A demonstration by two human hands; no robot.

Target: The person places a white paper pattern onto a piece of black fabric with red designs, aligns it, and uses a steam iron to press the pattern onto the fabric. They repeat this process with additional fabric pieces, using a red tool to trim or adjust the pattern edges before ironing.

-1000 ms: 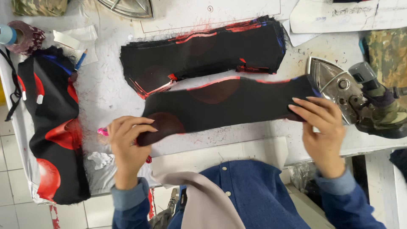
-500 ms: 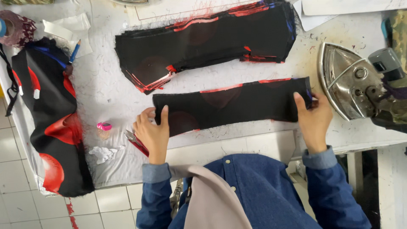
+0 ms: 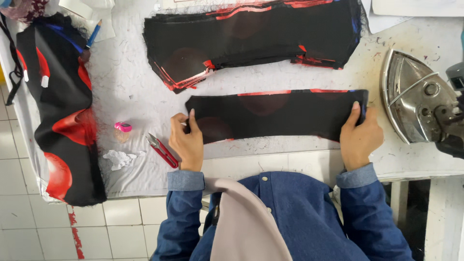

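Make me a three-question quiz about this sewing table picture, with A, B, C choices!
1. Where do the red snips lie?
A. beside the left hand
B. on the iron
C. on top of the fabric stack

2. What colour is the long fabric strip that both hands hold?
A. white
B. mostly black with red edges
C. green

3. How is the strip lying?
A. rolled into a ball
B. hanging off the table
C. flat, held at both ends

Answers:
1 A, the snips rest on the table just outside the left hand.
2 B, the cloth is black with red along its top edge.
3 C, the left hand presses one end and the right hand grips the other.
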